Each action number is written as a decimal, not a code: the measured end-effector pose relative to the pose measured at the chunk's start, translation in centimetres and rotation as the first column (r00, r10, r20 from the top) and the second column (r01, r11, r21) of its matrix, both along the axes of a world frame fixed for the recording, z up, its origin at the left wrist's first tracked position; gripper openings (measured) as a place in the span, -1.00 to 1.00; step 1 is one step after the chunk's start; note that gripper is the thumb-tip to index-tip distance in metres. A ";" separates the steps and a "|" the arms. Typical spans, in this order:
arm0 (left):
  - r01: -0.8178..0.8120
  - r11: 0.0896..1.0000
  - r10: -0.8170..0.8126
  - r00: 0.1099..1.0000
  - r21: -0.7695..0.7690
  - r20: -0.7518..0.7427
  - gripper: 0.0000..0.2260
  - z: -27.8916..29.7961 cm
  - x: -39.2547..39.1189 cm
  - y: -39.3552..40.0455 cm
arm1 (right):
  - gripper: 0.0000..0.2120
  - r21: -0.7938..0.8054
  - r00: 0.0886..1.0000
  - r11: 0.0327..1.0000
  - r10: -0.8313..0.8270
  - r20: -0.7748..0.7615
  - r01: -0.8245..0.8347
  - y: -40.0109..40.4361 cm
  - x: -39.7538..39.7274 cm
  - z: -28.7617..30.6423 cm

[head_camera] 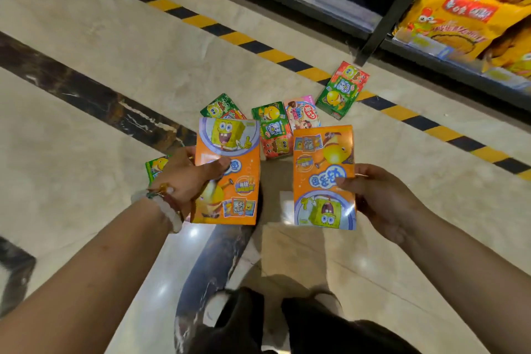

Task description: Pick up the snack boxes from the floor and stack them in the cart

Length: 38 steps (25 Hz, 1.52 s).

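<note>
Currently holding two orange snack boxes up above the floor, one in each hand. Left hand gripping the left orange box by its left edge, thumb curling over the printed front and fingers hidden behind; cartoon sponge face showing upright at the top. Right hand pinching the right orange box at its right edge, thumb lying on the front and fingers wrapping behind; same print turned upside down, sponge face at the bottom. Boxes being kept side by side, apart, not touching.

Wearing a pale beaded bracelet on the left wrist.

Lying on the floor beyond the held boxes: a green box peeking out above the left orange box, a green-and-red box between the two held ones, a pink box just beside it, and another green-and-red box farther off, overlapping the black-and-yellow striped tape. One more green box showing partly behind the left hand.

Standing near a dark shelf at upper right, stocked with yellow snack bags. Dark shoes showing at the bottom edge.
</note>
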State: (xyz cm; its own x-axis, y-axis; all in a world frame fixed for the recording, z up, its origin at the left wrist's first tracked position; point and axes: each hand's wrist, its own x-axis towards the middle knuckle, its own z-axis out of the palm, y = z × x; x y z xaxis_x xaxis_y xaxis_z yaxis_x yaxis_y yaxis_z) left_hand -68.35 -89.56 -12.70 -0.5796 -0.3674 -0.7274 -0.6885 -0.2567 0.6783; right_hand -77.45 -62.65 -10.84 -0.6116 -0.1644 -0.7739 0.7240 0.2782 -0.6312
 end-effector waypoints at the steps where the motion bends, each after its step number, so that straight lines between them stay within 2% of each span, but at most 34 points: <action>1: 0.016 1.000 -0.017 0.999 -0.005 -0.043 -0.44 4.4 0.0 0.2 | -0.87 -0.013 1.000 1.000 -0.024 -0.019 0.024 0.4 0.0 4.5; 3: 0.040 0.999 -0.038 0.993 0.013 -0.109 -0.60 13.7 -0.3 0.8 | -0.86 -0.028 0.997 0.998 -0.051 -0.062 0.049 1.3 -0.1 13.8; 7: 0.113 0.993 -0.105 0.972 0.030 -0.209 -0.43 32.7 -0.5 2.5 | -0.73 -0.075 0.987 0.993 -0.095 -0.129 0.086 4.2 0.6 32.6; 9: 0.111 0.992 -0.097 0.968 0.051 -0.231 -0.42 40.8 -0.1 3.4 | -0.75 -0.092 0.978 0.990 -0.125 -0.169 0.110 5.6 2.4 40.6; 13: 0.196 0.978 -0.164 0.936 0.074 -0.312 -0.77 51.9 1.6 6.1 | -0.76 -0.179 0.943 0.964 -0.236 -0.234 0.197 8.0 7.1 51.7; 17: 0.268 0.963 -0.239 0.891 0.023 -0.386 -0.67 56.7 4.2 8.6 | -0.81 -0.248 0.865 0.908 -0.404 -0.298 0.339 11.0 13.7 57.5; 21: 0.445 0.895 -0.384 0.804 0.032 -0.453 -0.95 60.2 6.6 12.6 | -0.84 -0.285 0.764 0.823 -0.565 -0.311 0.492 14.5 20.9 60.3; 25: 0.635 0.772 -0.543 0.676 0.019 -0.498 -0.97 63.2 8.1 18.7 | -0.88 -0.307 0.599 0.684 -0.729 -0.333 0.662 19.2 27.9 62.3; 27: 0.698 0.716 -0.603 0.632 0.019 -0.487 -0.80 63.9 8.6 22.2 | -0.89 -0.320 0.510 0.609 -0.788 -0.344 0.726 21.8 31.3 63.0; 29: 0.759 0.651 -0.667 0.585 0.021 -0.461 -0.47 64.6 9.9 26.5 | -0.88 -0.326 0.418 0.530 -0.836 -0.356 0.783 24.9 35.0 63.5; 30: 0.786 0.618 -0.696 0.560 0.021 -0.448 -0.38 64.9 10.7 28.8 | -0.87 -0.325 0.375 0.492 -0.854 -0.361 0.807 26.6 37.0 63.6; 31: 0.811 0.585 -0.720 0.529 0.019 -0.449 -0.38 65.0 11.6 31.3 | -0.87 -0.324 0.339 0.461 -0.866 -0.367 0.826 28.2 39.0 63.8; 35: 0.899 0.439 -0.786 0.378 -0.010 -0.489 -0.92 65.7 17.3 42.6 | -0.88 -0.301 0.194 0.328 -0.897 -0.397 0.896 35.4 48.0 64.6; 38: 0.931 0.363 -0.790 0.326 0.031 -0.519 -0.94 65.6 22.2 50.5 | -0.91 -0.286 0.109 0.246 -0.901 -0.421 0.926 40.4 54.8 65.6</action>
State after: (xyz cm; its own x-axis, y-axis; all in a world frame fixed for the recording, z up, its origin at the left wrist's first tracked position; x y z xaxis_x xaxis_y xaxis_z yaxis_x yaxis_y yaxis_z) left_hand -46.15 -39.05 52.89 -0.6502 0.6835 -0.3319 -0.3523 0.1158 0.9287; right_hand -22.64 -22.27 54.71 -0.4984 0.7878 -0.3619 0.1085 -0.3575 -0.9276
